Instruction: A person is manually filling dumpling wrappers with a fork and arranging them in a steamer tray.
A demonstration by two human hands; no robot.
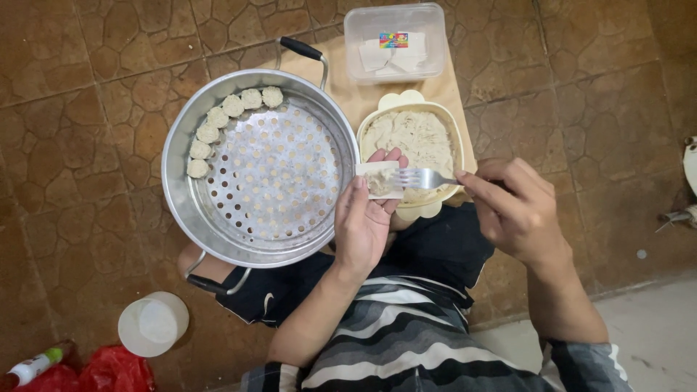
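Note:
My left hand point(365, 221) holds a thin square dumpling wrapper point(377, 178) flat on its fingers, with a dab of pale filling on it. My right hand point(519, 210) grips a metal fork point(417, 178) whose tines rest on that wrapper. Just behind the wrapper sits a cream bowl point(456, 138) full of pale minced filling. To the left stands a round perforated metal steamer tray point(181, 181) with black handles; several formed dumplings point(218, 116) line its upper left rim.
A clear plastic container point(396, 42) with more wrappers sits on a small wooden board point(341, 69) beyond the bowl. A white lidded cup point(152, 323), a red bag point(109, 372) and a small bottle point(33, 366) lie on the brown tiled floor at lower left.

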